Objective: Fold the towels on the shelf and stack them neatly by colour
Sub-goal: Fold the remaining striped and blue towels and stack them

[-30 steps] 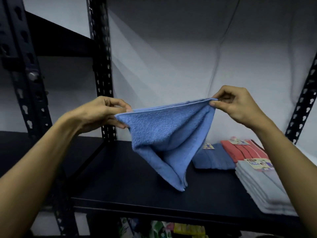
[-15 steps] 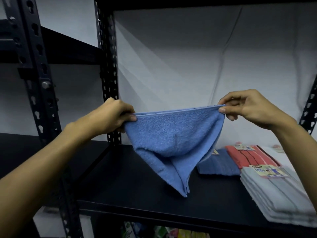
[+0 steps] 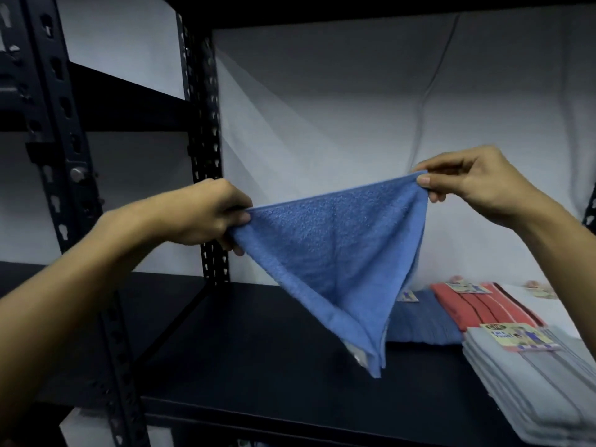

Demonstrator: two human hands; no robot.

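Blue towel held taut in the air above the black shelf.

Head view: left hand grips one top corner of the blue towel, right hand pinches the other; the cloth hangs to a point over the shelf, not touching it. On the shelf at right lie a folded blue stack, a red stack and a grey stack, the latter two labelled.
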